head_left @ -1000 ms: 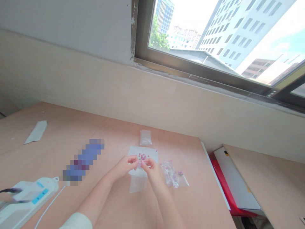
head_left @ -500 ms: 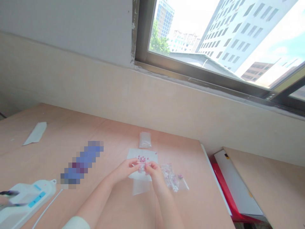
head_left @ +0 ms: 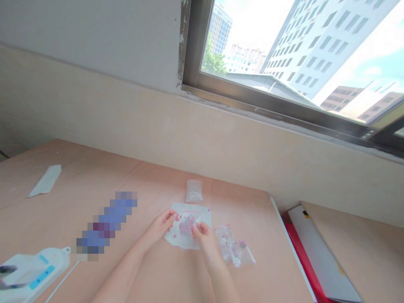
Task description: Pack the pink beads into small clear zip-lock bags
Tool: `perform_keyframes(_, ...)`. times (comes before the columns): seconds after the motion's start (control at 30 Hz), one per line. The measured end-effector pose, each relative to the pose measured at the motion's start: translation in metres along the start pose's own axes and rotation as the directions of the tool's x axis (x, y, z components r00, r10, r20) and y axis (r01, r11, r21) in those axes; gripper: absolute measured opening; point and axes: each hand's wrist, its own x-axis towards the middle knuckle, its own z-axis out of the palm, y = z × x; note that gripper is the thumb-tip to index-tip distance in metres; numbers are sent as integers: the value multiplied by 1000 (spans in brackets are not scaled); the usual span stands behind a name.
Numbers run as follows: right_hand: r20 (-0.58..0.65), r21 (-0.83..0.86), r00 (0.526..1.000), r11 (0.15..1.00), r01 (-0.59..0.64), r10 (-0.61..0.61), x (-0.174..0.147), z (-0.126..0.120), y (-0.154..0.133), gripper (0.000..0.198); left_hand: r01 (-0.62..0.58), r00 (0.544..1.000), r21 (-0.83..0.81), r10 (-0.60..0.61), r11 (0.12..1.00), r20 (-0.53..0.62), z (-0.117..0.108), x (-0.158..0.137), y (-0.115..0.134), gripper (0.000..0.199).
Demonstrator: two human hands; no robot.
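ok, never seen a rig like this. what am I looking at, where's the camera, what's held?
No machine here: these are a person's bare hands, seen from a camera worn on the head, looking forward and down. On the wooden table lies a white sheet, with a clear zip bag over it; pink bits show in or under the bag. The right hand is at the bag's side, fingertips together; the left hand is at the sheet's left edge. Whether either grips anything is too small to tell. Beyond the sheet is a stack of clear bags; to the right, crumpled bags; far left, a power strip.
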Motion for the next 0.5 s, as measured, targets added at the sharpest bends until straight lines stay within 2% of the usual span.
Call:
perform_keyframes(0.13,-160,-80,980,991,109,-121,37,-2,-25,22,71,996,90,-65,993,-67,-14,-5,-25,38)
perform_keyframes(0.2,-211,-209,961,969,133,-177,64,0,-42,18,79,994,126,-69,989,-83,-19,-10,-33,37)
perform_keyframes(0.27,-257,-441,945,895,73,-204,91,4,-54,14,47,996,168,-33,985,-80,-21,-13,-36,35)
perform_keyframes(0.37,-303,-538,931,843,7,-202,117,13,-62,12,-11,998,255,27,967,-58,-20,-15,-34,32)
perform_keyframes(0.5,-352,-623,909,780,-50,-223,124,22,-58,19,-10,997,326,33,945,-63,-18,-14,-30,31)
